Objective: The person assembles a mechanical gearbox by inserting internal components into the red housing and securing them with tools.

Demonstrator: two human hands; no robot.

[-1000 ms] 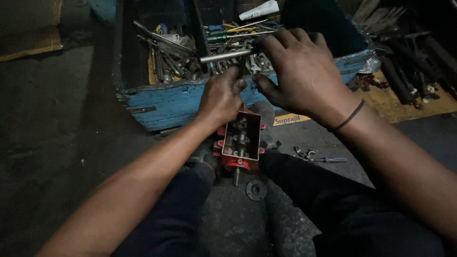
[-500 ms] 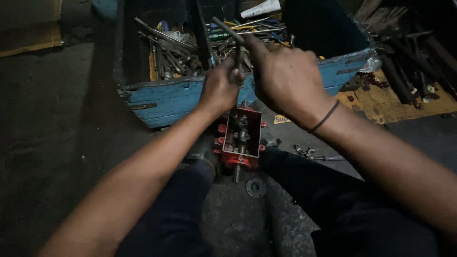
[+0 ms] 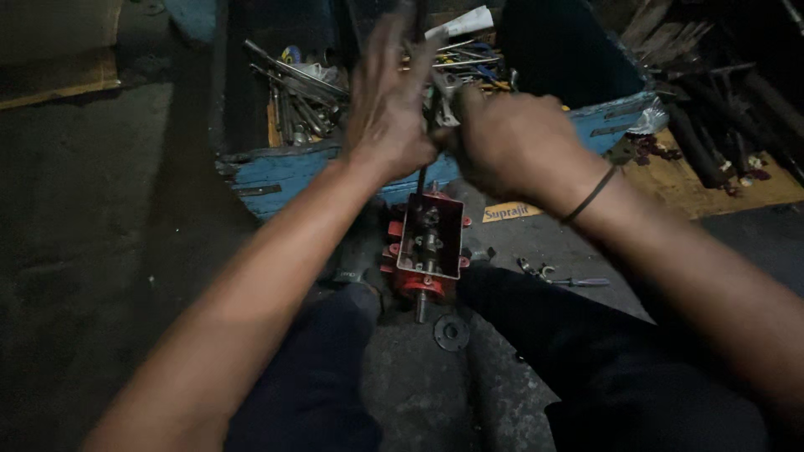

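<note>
Two hands, left hand [image 3: 389, 105] and right hand [image 3: 511, 142], grip a slim metal tool [image 3: 441, 96].

A small yellow label [image 3: 512, 211] with dark print lies flat on the floor, rectangular and slightly tilted, just in front of the blue wooden box [image 3: 285, 174] and right of the red gearbox [image 3: 427, 251]. A white strip of paper or packaging [image 3: 461, 21] lies among the tools at the top of the box, its print unreadable.
</note>
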